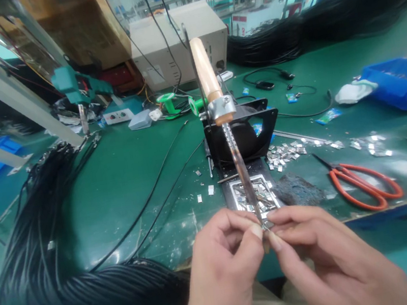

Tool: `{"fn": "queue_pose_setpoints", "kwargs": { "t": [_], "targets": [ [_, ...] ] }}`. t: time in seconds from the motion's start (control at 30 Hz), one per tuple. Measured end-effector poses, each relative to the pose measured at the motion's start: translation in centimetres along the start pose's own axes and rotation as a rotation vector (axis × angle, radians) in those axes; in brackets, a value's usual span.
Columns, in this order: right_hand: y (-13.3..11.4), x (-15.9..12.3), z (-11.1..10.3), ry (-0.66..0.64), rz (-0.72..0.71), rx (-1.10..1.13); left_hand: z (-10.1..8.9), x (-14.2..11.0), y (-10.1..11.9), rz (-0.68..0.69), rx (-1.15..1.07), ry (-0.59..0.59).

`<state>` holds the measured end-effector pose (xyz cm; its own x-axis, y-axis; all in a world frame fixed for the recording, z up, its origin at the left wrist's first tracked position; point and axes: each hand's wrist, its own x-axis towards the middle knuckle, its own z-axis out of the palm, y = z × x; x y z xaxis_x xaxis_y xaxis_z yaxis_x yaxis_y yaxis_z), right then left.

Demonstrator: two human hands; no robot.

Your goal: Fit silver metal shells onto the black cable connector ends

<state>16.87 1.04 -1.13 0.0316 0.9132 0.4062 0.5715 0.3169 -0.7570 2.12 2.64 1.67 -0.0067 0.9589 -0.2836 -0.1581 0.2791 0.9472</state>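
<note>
A soldering iron [247,181] with a wooden handle is clamped in a stand, its tip pointing down between my hands. My left hand [225,267] is closed in a pinch just left of that tip. My right hand [327,251] pinches from the other side, thumb and fingertips almost meeting the left ones. Something small and shiny shows between the fingertips at the iron's tip; its kind is too small to make out. Behind the fingers is a tray [234,196] of small metal pieces, with a dark grey pad [298,190] beside it.
Orange-handled scissors [366,183] lie at right, near the table edge. Small metal pieces [287,154] are scattered behind the pad. A black fan [240,139] stands behind the iron. A thick bundle of black cables [53,279] fills the left. A blue bin [401,85] sits far right.
</note>
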Motion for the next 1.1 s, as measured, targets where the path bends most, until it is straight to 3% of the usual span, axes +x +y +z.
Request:
{"fn": "queue_pose_setpoints", "kwargs": {
  "t": [0.47,0.67,0.9,1.0,1.1],
  "targets": [
    [-0.1,-0.1,-0.1,0.004,-0.030,0.031,-0.1,-0.1,0.1,0.002,0.009,-0.006],
    [0.2,-0.2,-0.1,-0.029,0.118,0.193,-0.4,-0.1,-0.3,0.007,-0.003,-0.011],
    [0.7,1.1,0.0,-0.216,0.395,0.566,-0.2,-0.1,-0.2,0.021,0.012,-0.007],
    [0.7,1.1,0.7,-0.189,0.446,0.655,-0.1,-0.1,-0.2,0.015,-0.034,-0.020],
    [0.6,1.0,1.4,-0.128,0.408,0.701,0.0,0.0,-0.1,0.013,-0.066,-0.022]
  ]
}}
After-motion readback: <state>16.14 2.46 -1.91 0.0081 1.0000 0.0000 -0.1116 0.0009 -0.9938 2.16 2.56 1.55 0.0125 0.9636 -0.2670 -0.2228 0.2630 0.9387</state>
